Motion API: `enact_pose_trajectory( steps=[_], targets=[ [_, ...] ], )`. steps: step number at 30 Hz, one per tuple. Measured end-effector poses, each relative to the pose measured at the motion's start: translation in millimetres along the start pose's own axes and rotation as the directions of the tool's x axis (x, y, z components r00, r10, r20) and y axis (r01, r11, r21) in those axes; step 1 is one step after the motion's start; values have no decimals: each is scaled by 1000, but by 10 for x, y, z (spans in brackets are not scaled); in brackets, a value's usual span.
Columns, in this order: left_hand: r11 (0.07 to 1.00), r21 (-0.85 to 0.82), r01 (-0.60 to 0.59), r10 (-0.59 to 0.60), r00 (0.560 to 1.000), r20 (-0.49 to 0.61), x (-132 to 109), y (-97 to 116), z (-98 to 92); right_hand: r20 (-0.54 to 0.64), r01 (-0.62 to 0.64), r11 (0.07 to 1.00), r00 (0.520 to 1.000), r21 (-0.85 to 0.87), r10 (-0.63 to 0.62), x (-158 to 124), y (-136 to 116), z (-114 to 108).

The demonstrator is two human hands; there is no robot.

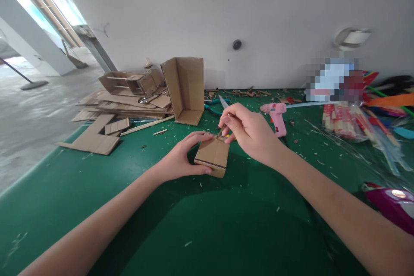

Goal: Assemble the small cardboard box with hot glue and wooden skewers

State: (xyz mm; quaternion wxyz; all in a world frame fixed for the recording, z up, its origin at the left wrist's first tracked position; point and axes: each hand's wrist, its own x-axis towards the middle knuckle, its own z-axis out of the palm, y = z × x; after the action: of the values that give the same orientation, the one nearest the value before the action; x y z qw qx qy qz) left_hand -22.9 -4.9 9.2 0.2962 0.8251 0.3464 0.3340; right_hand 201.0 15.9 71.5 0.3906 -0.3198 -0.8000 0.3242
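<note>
A small cardboard box (211, 153) sits on the green table in front of me. My left hand (186, 159) grips its left side, thumb along the near edge and fingers over the far corner. At the box's far edge, my right hand (247, 131) pinches a thin brown piece (221, 131), perhaps a strip of cardboard or a stick, which meets the box top. A pointed, pale blade-like tip (223, 102) shows just beyond my right fingers; what it belongs to is partly hidden. Something small and yellow lies behind the box, mostly covered by my hand.
An open cardboard corner piece (189, 88) stands upright behind my left hand. Cardboard sheets (129, 105) and a cardboard frame (123, 83) pile up at left. A pink glue gun (276, 116), packs of sticks (343, 120) and a purple object (393, 205) lie at right. Scraps litter the green table (207, 233).
</note>
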Motion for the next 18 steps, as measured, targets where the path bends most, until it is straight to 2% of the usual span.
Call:
enact_pose_trajectory(
  steps=[6,11,18],
  targets=[
    [999,40,-12,13,1000,-19,-8,-2,21,31,43,995,999,-85,-40,0,-8,-3],
    [998,68,-19,23,998,-65,-3,9,63,31,2,997,1000,-75,1,34,-15,3],
    [999,15,-35,36,994,-99,-16,-1,106,57,-3,991,998,-130,10,62,-21,74]
  ],
)
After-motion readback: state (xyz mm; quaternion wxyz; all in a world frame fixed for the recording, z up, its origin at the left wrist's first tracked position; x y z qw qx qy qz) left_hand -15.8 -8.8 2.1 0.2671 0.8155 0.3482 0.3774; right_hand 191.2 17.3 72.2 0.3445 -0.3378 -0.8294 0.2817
